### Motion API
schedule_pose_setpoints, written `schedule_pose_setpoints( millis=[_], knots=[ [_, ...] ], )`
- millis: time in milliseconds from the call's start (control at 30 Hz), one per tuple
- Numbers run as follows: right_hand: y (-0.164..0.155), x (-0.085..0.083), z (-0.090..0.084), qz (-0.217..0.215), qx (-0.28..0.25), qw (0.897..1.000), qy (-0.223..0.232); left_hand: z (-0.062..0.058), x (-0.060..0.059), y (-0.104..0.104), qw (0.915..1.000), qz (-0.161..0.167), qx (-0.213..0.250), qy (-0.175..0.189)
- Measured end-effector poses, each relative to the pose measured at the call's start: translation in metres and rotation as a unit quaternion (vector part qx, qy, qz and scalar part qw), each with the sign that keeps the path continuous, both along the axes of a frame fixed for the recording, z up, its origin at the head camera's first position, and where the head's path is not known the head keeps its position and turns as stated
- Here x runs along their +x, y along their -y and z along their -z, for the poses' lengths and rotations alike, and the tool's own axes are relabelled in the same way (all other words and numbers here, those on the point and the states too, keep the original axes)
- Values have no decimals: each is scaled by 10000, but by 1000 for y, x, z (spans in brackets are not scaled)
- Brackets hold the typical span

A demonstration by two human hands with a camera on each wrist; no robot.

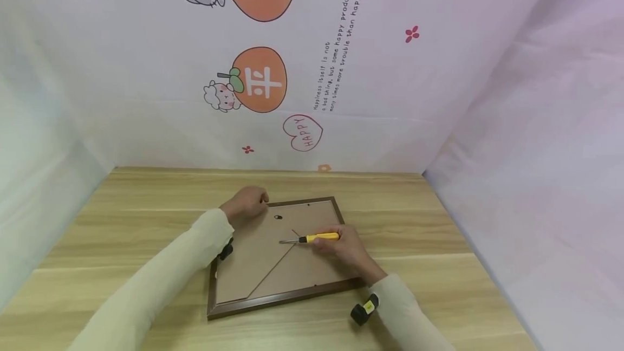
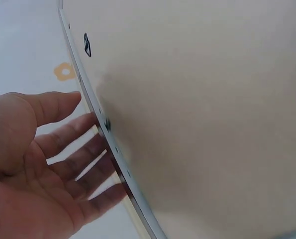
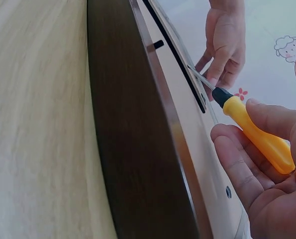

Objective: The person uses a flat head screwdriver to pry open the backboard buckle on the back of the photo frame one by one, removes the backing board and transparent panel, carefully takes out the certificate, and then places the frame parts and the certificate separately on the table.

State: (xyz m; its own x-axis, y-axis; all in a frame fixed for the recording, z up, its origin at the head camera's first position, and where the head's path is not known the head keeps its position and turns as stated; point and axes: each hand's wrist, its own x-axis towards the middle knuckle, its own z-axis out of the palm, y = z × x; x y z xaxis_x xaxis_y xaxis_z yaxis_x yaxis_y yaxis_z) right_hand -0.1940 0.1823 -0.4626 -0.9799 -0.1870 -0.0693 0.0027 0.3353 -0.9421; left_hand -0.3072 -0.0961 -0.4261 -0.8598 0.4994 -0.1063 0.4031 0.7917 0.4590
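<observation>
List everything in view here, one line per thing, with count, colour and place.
picture frame: one, dark brown rim with tan backing board, lying face down mid-table
screwdriver: one, yellow handle with metal shaft, lying across the backing board in the right hand's grip
hanger hook: one, dark, near the far edge of the backing
table: one, light wood grain, under everything
backdrop cloth: one, pale pink with orange fruit, cartoon animals and text, behind and beside the table
left hand: one, cream sleeve, fingers resting at the frame's far left edge
right hand: one, cream sleeve, holding the screwdriver
</observation>
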Motion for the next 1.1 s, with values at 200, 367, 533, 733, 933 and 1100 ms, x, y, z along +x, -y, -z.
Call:
schedule_pose_setpoints(
  millis=[200,367,533,733,933,1100],
  knots=[
    [-3,2,0,121,-21,9999,119,13,-13,-4,9987,395,308,-55],
    [-4,2,2,181,-23,9998,123,17,-14,-8,9993,153,320,-113],
    [-3,2,1,206,-45,9997,148,13,-9,-11,9996,-28,143,-261],
    [-5,1,0,264,-15,9995,152,17,-13,-10,9990,-11,170,-424],
    [-3,6,-14,234,8,9996,141,18,-13,-12,9990,-138,111,-416],
    [0,16,-31,138,-38,9999,-73,18,-11,-11,9985,-227,59,-493]
  ],
)
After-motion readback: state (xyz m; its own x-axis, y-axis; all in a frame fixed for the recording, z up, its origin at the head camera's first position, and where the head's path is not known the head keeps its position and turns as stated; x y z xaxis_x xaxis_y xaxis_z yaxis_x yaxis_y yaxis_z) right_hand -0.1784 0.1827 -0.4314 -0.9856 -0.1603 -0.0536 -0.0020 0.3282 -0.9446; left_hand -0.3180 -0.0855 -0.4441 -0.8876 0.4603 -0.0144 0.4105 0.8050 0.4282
